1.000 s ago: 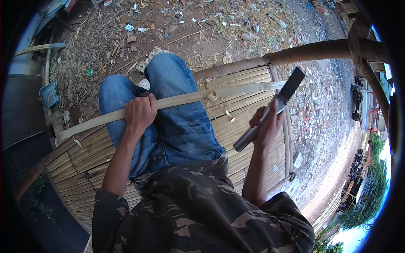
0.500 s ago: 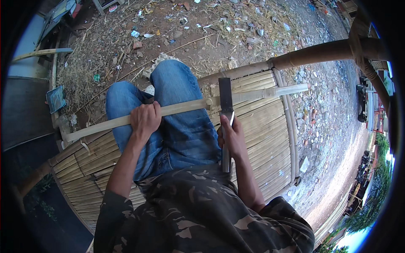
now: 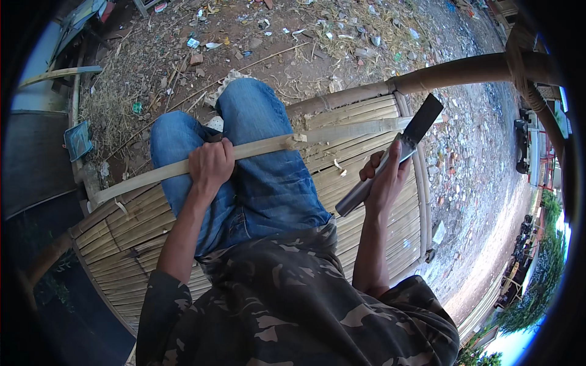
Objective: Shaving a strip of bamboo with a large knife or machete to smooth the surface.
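Observation:
A long pale bamboo strip (image 3: pixel 262 146) lies slantwise across my thighs, reaching past my legs on both sides. My left hand (image 3: pixel 209 165) is closed over it from above, at my left thigh. Just right of my right knee, shavings curl up at a raised joint on the strip. My right hand (image 3: pixel 386 180) is wrapped round the shiny metal handle of a knife (image 3: pixel 422 122) with a dark, square-ended blade. The blade points up and right, over the strip's right end; whether they touch I cannot tell.
I sit on a bamboo slat bench (image 3: pixel 378 183) with a thick bamboo pole (image 3: pixel 452 74) along its far side. Small wood shavings (image 3: pixel 339 168) lie on the slats. Litter and dry grass cover the ground (image 3: pixel 274 61) beyond my knees. A dark panel (image 3: pixel 39 158) stands at the left.
My right hand has moved right and slightly up with the knife, whose blade has tilted from upright toward the right. The joint and shavings on the strip now show. My left hand stays put.

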Available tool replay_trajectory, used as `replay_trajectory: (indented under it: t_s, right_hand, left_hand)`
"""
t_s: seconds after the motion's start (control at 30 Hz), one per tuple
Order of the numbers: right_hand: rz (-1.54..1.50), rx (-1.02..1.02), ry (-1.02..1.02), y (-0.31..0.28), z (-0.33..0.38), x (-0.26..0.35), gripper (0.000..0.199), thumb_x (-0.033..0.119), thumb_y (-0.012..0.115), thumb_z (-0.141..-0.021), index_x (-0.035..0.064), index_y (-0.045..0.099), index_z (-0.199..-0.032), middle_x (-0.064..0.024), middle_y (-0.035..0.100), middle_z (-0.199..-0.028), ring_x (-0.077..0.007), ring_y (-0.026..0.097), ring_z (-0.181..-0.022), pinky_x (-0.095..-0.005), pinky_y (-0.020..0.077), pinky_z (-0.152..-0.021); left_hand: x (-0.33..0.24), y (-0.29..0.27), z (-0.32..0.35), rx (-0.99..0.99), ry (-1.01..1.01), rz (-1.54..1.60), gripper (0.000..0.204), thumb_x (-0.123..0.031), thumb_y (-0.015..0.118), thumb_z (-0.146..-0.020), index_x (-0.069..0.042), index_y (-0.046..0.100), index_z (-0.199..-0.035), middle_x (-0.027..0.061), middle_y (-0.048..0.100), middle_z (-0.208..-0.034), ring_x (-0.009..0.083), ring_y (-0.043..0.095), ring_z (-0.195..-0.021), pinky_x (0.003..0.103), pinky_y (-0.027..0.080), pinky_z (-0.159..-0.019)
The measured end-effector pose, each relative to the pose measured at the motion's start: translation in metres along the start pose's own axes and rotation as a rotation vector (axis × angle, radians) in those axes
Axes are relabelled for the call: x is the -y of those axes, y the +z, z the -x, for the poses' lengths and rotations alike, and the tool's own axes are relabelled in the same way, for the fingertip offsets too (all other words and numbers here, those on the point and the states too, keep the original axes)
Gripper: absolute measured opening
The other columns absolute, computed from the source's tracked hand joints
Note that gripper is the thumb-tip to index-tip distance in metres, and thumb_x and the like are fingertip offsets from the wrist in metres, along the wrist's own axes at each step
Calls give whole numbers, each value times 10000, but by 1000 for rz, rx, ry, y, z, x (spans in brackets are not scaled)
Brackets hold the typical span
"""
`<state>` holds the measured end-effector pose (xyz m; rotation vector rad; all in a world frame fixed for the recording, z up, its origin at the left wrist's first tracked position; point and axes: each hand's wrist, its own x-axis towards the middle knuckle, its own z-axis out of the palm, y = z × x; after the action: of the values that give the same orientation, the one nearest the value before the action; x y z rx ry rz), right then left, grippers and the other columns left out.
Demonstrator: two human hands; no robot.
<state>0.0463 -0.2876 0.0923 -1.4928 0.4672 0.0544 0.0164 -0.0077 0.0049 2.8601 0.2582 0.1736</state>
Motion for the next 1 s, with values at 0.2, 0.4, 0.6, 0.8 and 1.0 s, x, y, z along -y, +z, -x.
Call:
replay_trajectory:
  t_s: [0.2, 0.4, 0.6, 0.8, 1.0]
  right_hand:
    - [139, 294, 297, 7, 11, -23, 289, 367, 530, -980, 83, 479, -966, -3, 472, -598, -86, 471, -439, -238, 383, -387]
    - [371, 401, 169, 12, 13, -82, 319, 379, 514, -985, 64, 486, -940, -12, 480, -591, -86, 490, -447, -254, 389, -381]
    - [-56, 35, 45, -17, -4, 9, 277, 365, 522, -982, 94, 469, -994, 17, 442, -568, -84, 479, -448, -233, 373, -381]
    - [281, 416, 183, 13, 16, -57, 282, 337, 530, -982, 60, 490, -1013, -9, 482, -582, -104, 476, -420, -256, 385, -373]
    - [481, 306, 122, 15, 12, -54, 326, 372, 514, -987, 48, 484, -991, -18, 493, -606, -104, 480, -428, -263, 409, -395]
  left_hand:
    - [1, 3, 7, -37, 60, 16, 501, -225, 448, -922, -24, 615, -494, 219, 590, -536, 361, 620, -475, 440, 508, -483]
    - [-4, 5, -2, -34, -1, 19, 499, -230, 456, -916, -20, 608, -490, 226, 589, -540, 368, 618, -473, 442, 508, -479]
    - [1, 1, 1, -19, 2, 19, 486, -218, 464, -912, -25, 608, -490, 225, 584, -536, 371, 618, -476, 444, 503, -465]
    - [-2, 9, -8, -53, 65, 14, 498, -222, 460, -918, -22, 597, -483, 224, 578, -530, 369, 607, -459, 449, 495, -458]
    - [-9, 2, -3, -89, 42, 63, 515, -215, 456, -921, -34, 566, -452, 220, 566, -505, 373, 595, -443, 449, 495, -458]
